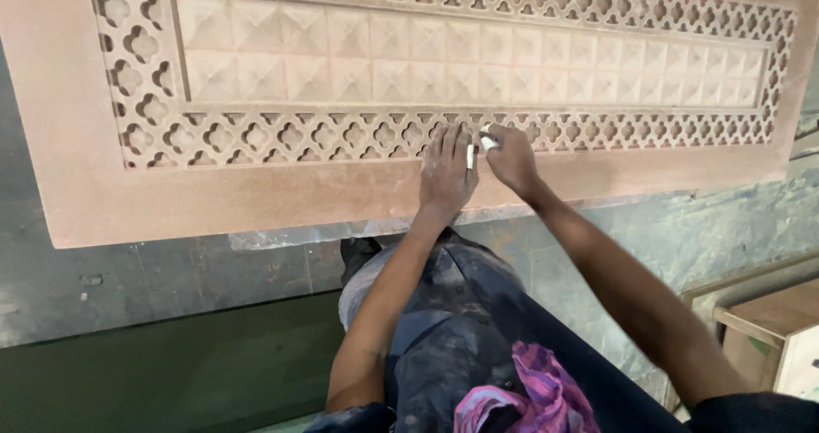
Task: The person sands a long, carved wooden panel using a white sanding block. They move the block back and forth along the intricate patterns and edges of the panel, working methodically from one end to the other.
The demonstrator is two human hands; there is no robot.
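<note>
A large carved panel (256, 203) of pinkish-brown board is lying flat across a grey counter (128, 288), filling the upper part of the view. Its middle is holding a long field of small raised pyramid squares, and a band of pierced lattice (281, 136) with clover-shaped holes is running all around that field.

The left hand (445, 173) is resting palm down on the lower lattice band, its fingers spread flat and pointing away from the person, holding nothing. Just beside it, the right hand (512, 158) is curling closed around a small pale tool (486, 139), possibly a folded bit of abrasive paper or a short stick; the view is too small to say which. The tool's tip is touching the lattice near the two hands, and a second pale sliver is showing in the gap between them.

Below the panel's near edge, the person's dusty dark clothing (461, 331) is showing, with a pink and purple cloth (529, 399) hanging at the waist. At the lower right, a light wooden frame (768, 322) is standing well apart from the hands.
</note>
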